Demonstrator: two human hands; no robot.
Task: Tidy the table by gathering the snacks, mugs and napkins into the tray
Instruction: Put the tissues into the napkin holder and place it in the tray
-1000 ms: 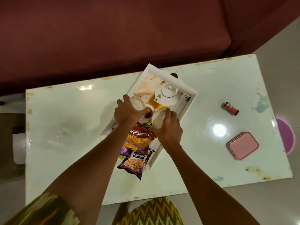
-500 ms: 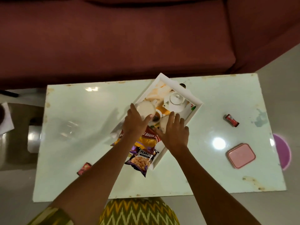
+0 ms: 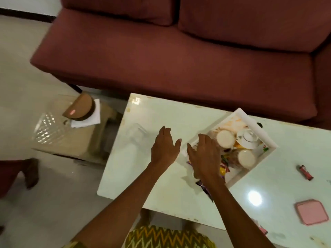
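Note:
A white rectangular tray (image 3: 258, 129) sits tilted on the pale table (image 3: 161, 115). Inside it stand two cream mugs, one (image 3: 225, 139) at the left and one (image 3: 247, 158) nearer me, beside a white teapot (image 3: 249, 138). Snack packets (image 3: 224, 168) lie at the tray's near end, mostly hidden under my right forearm. My left hand (image 3: 164, 149) hovers open over bare table just left of the tray. Over the tray's left corner my right hand (image 3: 204, 154) is open and holds nothing. A red snack bar (image 3: 306, 172) lies on the table to the right.
A pink square box (image 3: 311, 211) rests near the table's right front edge. A maroon sofa (image 3: 179, 51) runs along the far side. On a glass side table (image 3: 59, 129) at the left, white napkins (image 3: 89, 119) lie under a brown holder (image 3: 80, 108).
Both hands let go of the mugs, which now stand in the tray, and drew back to the left. The camera swung left, bringing the side table into view.

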